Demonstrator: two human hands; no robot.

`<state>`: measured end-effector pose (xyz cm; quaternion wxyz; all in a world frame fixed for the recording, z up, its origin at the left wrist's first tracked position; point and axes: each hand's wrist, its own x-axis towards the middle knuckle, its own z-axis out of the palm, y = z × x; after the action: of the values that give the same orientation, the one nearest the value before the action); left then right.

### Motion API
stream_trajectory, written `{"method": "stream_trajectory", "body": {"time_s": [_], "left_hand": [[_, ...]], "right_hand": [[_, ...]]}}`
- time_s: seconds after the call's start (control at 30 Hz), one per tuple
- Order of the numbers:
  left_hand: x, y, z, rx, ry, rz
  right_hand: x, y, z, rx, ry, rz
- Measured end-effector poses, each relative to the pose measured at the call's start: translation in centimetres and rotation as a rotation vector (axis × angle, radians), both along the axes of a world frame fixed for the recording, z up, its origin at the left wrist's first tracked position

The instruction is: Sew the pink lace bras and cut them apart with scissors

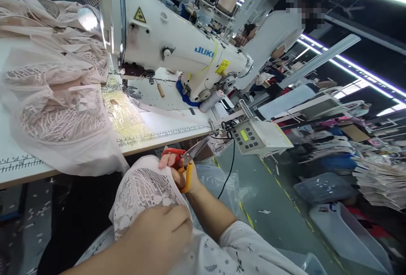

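Note:
A pale pink lace bra cup [144, 190] is held up in front of my body, below the table's front edge. My left hand [161, 228] is closed on its near edge, with the fingertips hidden behind the fabric. At the far edge of the cup, my right hand [179, 175] has scissors [188, 156] with red and orange handles looped in its fingers, and its fingertips also touch the fabric. The scissor blades point away to the upper right, clear of the lace. More pale pink lace garments [63, 114] lie in a pile on the table to the left.
A white JUKI sewing machine [171, 25] stands on the table [171, 133], which has a ruler strip along its front edge. A control box [258, 135] hangs at the table's right end. Clear plastic bins [345, 228] and stacked fabric [380, 173] are on the right. A co-worker [269, 34] stands beyond.

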<state>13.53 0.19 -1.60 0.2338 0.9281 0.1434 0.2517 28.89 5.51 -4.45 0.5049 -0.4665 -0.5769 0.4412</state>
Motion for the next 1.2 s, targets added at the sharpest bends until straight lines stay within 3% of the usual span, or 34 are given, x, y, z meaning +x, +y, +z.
{"method": "stream_trajectory", "body": {"time_s": [0.1,0.27,0.43,0.53,0.67,0.97,1.03,1.2], "left_hand": [[-0.3,0.3,-0.3,-0.096,0.016,-0.010],[-0.5,0.8,-1.2,-0.232,-0.012,0.011],[0.4,1.9,-1.1,-0.277,0.138,-0.125],[1.2,2.5,-0.8,-0.275,0.210,-0.187],[1.9,2.7,-0.9,-0.275,0.275,-0.283],[2.2,2.5,-1.9,-0.255,0.184,-0.254],[1.8,2.6,-2.0,-0.260,0.136,-0.191],[0.0,4.6,-2.8,-0.212,0.031,0.120]], "right_hand": [[0.7,-0.2,1.0,-0.064,-0.068,0.035],[3.7,-1.4,1.8,-0.267,-0.338,-0.186],[5.4,-4.1,1.3,-0.544,-0.223,-0.128],[5.1,-5.2,0.9,-0.611,-0.134,-0.109],[5.0,-5.7,0.2,-0.572,-0.101,-0.198],[5.2,-5.5,0.0,-0.424,-0.200,-0.197],[5.2,-5.4,0.2,-0.395,-0.181,-0.183],[4.8,-5.2,1.4,-0.338,-0.046,-0.041]]}}
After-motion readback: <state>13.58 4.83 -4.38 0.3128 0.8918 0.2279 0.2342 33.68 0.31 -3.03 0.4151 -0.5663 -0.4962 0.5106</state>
